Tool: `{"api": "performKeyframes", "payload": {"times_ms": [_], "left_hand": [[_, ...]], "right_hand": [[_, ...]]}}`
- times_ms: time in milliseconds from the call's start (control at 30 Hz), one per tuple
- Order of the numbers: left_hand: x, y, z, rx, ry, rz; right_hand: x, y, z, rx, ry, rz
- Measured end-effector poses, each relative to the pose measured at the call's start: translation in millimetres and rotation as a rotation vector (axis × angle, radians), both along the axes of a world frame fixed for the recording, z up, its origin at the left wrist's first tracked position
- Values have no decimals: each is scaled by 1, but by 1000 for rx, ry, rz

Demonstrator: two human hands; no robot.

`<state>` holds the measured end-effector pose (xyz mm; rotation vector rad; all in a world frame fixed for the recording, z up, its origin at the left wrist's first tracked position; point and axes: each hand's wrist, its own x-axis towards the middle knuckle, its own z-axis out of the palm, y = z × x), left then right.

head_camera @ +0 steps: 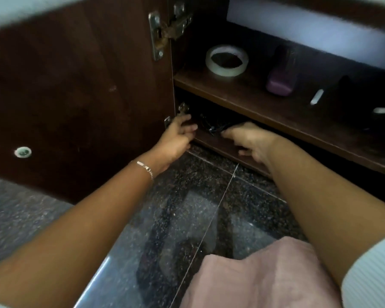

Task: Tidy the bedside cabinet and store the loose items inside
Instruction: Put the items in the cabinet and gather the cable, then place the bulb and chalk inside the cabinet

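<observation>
Where both hands reach into the cabinet lower compartment, I see L hand fingers loosely spread, holding nothing; R hand pinches black cord lying there. Tape roll on upper shelf, label unreadable.

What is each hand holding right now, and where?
The right hand pinches the dark cable at its near end, on the lower shelf. The left hand holds nothing; its fingers lie loose beside the cable.

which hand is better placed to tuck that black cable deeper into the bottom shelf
Probably the right hand: its fingertips are at the black cable in the lower compartment. The left hand sits nearer the door hinge, fingers spread, just short of the cable.
</observation>
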<state>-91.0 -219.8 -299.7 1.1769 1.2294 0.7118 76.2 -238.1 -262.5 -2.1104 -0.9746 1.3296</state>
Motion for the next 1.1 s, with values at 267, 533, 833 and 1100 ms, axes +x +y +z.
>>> {"api": "performKeyframes", "payload": {"times_ms": [267, 533, 833, 1100], "left_hand": [[-30, -35, 113, 128, -101, 63], [-27, -45, 217, 332, -84, -102], [18, -24, 289, 455, -33, -189], [86, 19, 275, 614, 425, -393]], "right_hand": [[-32, -31, 93, 127, 270, 135], [-39, -61, 196, 282, 303, 188], [-17, -62, 262, 531, 51, 69], [55, -44, 250, 622, -588, -153]]}}
